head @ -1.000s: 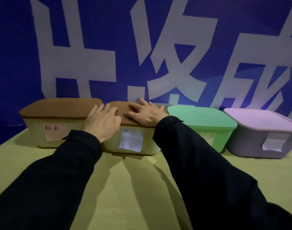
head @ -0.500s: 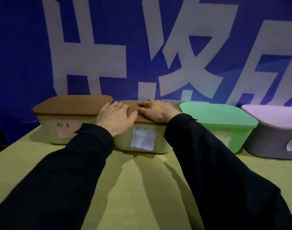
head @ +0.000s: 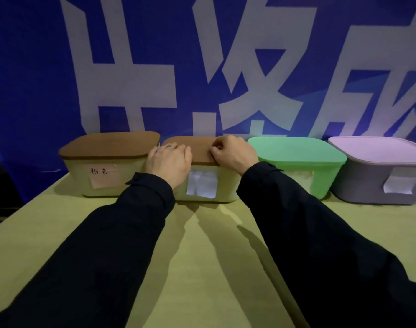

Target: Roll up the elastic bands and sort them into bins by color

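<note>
Four lidded bins stand in a row at the back of the table. My left hand (head: 169, 162) and my right hand (head: 234, 155) both lie on the brown lid (head: 199, 151) of the second cream bin (head: 227, 184), fingers curled, gripping the lid near its front edge. That bin has a white paper label on its front. To its left is a cream bin with a brown lid (head: 110, 144) and a pink handwritten label. To the right stand a green bin (head: 296, 150) and a purple-lidded grey bin (head: 377, 153). No elastic bands are in view.
The yellow-green table (head: 202, 256) stretches from the bins toward me, with its left edge near the first bin. A blue banner with large white characters (head: 131, 67) hangs right behind the bins. My dark sleeves cover much of the table's front.
Both hands went from lying flat on the second bin's lid to curled fingers at its front part. The view has shifted a little, moving the bins right in the frame.
</note>
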The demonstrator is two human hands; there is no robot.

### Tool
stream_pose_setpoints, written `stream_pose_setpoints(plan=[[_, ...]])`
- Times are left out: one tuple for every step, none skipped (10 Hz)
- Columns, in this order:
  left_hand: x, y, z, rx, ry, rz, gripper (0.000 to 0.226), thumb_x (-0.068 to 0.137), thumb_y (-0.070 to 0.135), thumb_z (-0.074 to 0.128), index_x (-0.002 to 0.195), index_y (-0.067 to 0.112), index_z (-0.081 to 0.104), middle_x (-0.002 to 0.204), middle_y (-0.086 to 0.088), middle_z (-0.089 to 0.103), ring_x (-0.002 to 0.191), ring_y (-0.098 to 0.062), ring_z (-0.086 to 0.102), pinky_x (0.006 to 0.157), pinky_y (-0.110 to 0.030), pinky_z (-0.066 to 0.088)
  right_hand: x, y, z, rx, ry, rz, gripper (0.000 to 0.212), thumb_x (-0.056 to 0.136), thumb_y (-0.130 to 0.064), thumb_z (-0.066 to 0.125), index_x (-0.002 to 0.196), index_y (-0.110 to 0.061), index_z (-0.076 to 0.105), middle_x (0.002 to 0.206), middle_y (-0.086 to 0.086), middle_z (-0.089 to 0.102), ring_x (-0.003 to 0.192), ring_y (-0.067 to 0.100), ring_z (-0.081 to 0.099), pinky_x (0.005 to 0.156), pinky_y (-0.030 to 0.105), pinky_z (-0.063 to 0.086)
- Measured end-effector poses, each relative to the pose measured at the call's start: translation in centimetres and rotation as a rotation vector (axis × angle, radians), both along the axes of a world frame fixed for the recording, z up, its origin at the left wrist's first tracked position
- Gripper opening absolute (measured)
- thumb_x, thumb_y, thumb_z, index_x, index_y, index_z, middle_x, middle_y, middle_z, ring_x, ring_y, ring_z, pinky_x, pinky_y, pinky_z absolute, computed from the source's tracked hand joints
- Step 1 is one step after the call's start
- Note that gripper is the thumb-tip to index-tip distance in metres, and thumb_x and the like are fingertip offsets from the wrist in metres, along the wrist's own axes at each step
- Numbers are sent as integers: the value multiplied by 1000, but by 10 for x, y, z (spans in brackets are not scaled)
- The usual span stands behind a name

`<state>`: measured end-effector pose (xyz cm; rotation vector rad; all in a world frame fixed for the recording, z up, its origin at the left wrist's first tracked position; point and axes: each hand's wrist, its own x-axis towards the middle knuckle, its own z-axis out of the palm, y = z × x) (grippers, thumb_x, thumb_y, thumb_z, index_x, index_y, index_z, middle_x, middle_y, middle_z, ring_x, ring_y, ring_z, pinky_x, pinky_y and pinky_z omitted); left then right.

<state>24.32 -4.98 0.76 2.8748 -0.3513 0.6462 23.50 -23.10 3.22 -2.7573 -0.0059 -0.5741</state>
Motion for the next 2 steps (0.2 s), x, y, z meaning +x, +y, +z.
stream_pose_setpoints(plan=[[-20,-3,3,-73,-108,-70,44,103,34,31,96,15,70,104,-8,70,100,-30,60,96,-44,43,-29,-3,-4,115,-140,14,27,92,-41,54,103,-24,73,99,-1,75,92,25,67,76,34,53],[-44,-8,15,-277,-133,-146,35,104,24,41,98,8,72,104,-11,69,100,-32,60,91,-43,47,-55,-10,1,282,-267,31,26,95,-36,54,101,-21,74,98,-1,76,93,25,67,76,34,51]])
